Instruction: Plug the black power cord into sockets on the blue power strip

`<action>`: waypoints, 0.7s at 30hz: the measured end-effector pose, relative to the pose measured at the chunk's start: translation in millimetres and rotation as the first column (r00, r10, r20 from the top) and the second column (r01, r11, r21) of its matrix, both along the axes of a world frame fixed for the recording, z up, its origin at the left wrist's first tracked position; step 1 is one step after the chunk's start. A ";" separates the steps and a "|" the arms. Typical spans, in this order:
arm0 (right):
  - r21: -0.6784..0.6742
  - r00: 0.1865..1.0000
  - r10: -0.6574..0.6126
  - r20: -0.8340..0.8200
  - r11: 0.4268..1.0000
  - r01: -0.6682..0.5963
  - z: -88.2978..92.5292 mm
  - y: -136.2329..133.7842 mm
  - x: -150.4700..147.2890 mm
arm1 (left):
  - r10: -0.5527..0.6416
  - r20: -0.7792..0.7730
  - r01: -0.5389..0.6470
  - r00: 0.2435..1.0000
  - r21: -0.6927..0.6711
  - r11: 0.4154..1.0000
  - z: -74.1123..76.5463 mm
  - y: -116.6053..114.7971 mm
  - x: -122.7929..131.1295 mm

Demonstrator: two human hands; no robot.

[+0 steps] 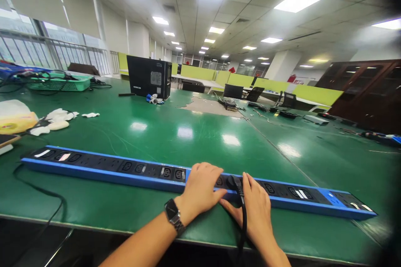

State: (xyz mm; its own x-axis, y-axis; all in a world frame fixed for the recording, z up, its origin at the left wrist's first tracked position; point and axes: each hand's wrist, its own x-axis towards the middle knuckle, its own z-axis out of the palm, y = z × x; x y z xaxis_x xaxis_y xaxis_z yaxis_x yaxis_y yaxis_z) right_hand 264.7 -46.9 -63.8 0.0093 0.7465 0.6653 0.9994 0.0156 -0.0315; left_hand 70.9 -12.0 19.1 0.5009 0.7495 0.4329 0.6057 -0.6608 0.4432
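Stretching along the near side of the green table (163, 144), the long power strip (158, 171) has black sockets between blue edges. The left hand (202, 187) clasps across it; the right hand (256, 204) rests on it beside a black plug (233, 182), its grip unclear. A green basket (84, 84) holds tangled dark cables (59, 76). White labels (301, 194) on the strip are illegible.

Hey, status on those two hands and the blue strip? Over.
Left hand and right hand on strip. Black plug between them. Cord crossing strip's near side.
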 end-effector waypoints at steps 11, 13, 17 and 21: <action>-0.012 1.000 0.012 0.016 1.000 -0.012 1.3 -1.7 0.2 | -0.152 -0.029 0.154 0.988 0.081 0.985 -10.9 7.1 43.4; -0.037 1.000 0.004 0.010 0.999 -0.003 2.0 -1.9 0.1 | -0.145 0.123 0.132 0.982 0.107 0.985 -8.6 7.7 42.6; -0.047 1.000 0.003 -0.010 0.999 -0.004 4.9 -2.1 -1.0 | -0.015 0.478 -0.021 0.878 0.070 0.997 11.6 16.8 22.7; -0.038 1.000 -0.001 -0.012 0.999 0.000 5.6 -2.0 -2.5 | 0.076 0.552 -0.070 0.830 -0.033 0.997 18.8 23.8 -32.3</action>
State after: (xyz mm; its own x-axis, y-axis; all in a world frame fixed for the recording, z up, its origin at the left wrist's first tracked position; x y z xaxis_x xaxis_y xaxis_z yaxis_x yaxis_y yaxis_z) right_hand 262.2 -48.9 -58.2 0.0172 0.7712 0.6364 0.9989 0.0139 -0.0438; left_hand 38.6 11.9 37.9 0.1242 0.7808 0.6123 0.3035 -0.6174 0.7258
